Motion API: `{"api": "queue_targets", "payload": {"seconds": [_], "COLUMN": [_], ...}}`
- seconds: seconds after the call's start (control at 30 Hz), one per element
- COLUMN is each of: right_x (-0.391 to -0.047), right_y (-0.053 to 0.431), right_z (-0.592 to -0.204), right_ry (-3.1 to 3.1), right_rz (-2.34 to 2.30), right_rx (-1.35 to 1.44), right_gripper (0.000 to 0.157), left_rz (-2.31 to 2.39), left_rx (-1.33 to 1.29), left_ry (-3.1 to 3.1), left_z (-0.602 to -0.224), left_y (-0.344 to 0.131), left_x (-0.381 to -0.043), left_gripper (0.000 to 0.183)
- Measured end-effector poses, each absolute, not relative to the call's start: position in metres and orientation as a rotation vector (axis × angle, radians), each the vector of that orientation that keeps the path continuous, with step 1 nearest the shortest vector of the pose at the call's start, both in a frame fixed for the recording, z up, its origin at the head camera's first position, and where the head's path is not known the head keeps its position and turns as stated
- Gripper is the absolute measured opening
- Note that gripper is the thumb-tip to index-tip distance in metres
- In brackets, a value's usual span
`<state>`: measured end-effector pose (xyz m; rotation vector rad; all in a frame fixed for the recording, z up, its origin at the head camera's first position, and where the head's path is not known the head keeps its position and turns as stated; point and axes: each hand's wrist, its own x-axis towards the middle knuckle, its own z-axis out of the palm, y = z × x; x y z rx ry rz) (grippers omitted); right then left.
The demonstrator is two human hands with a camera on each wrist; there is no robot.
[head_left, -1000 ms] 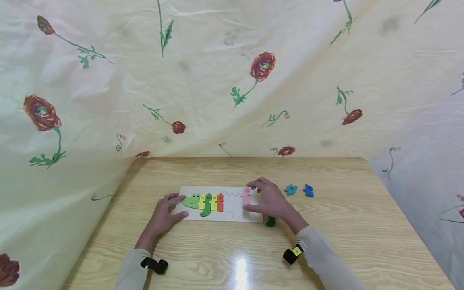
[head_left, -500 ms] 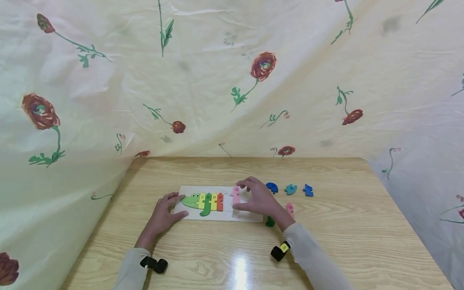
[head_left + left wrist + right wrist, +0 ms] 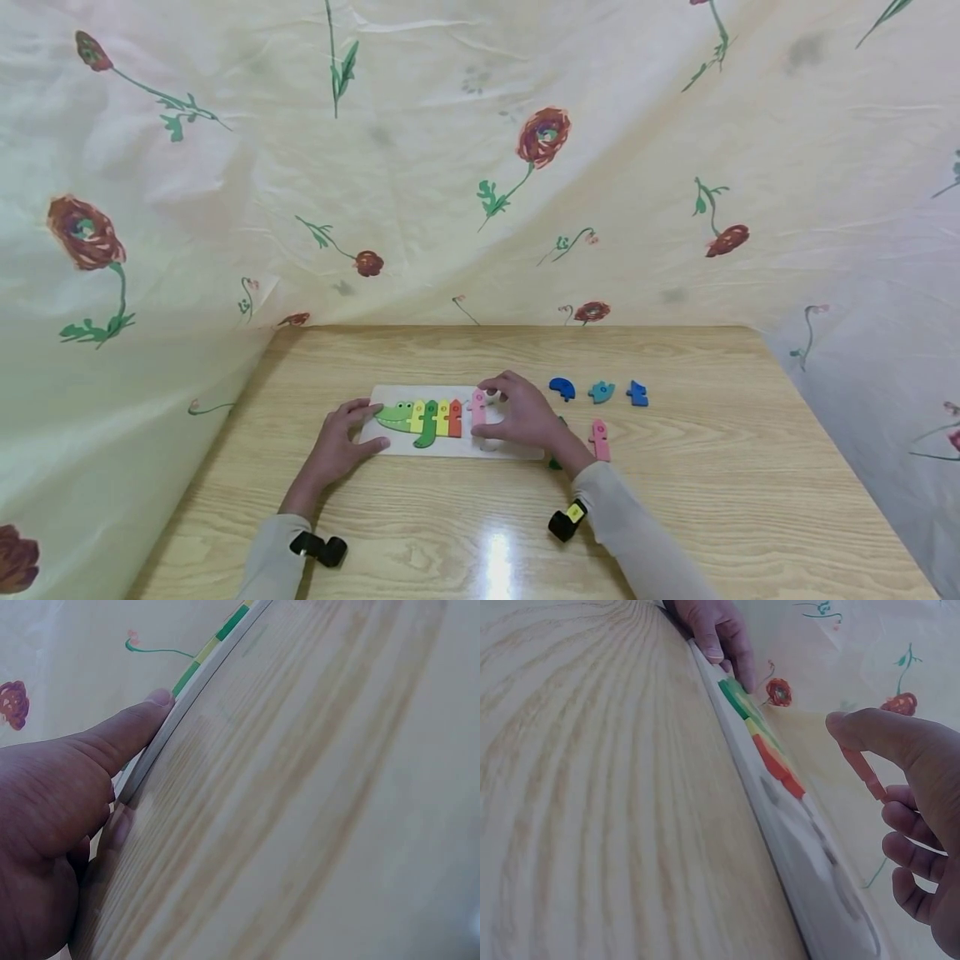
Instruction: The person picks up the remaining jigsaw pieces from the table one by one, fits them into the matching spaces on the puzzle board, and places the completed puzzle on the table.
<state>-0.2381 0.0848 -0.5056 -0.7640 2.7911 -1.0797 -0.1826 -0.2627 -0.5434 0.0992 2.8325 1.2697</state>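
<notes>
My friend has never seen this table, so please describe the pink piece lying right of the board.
On the wooden table, find the white board with the crocodile head. Look right, past the right hand, to the teal piece; the pink piece lies below it in the head view. Unlike the held pink piece, it lies on the table, the only pink one there.

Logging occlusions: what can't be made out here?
Head: dark green piece, partly hidden by the right forearm.
Head: right part of the white board, partly covered by the right hand.
Head: loose pink piece, surface detail too small.
Left wrist: row of fitted pieces, cut off by the top edge.
</notes>
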Motion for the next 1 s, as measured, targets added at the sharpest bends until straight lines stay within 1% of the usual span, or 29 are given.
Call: {"api": "queue_targets", "payload": {"seconds": [0.57,1.0], "right_x": [-0.240,-0.240], "right_y": [0.075,0.072], "right_z": [-0.519,-0.524], "right_ry": [2.742,2.735], "right_rz": [-1.109,-1.075], "right_rx": [-0.735,-0.720], "right_gripper": [0.072,0.070], "left_rz": [1.262,1.262], "left_rx": [0.097,0.092], "left_ry": [2.834,2.835], "left_z": [-0.544,-0.544], "left_y": [-0.262,-0.263], "left_x": [-0.183,-0.183], "left_gripper": [0.069,0.069]}}
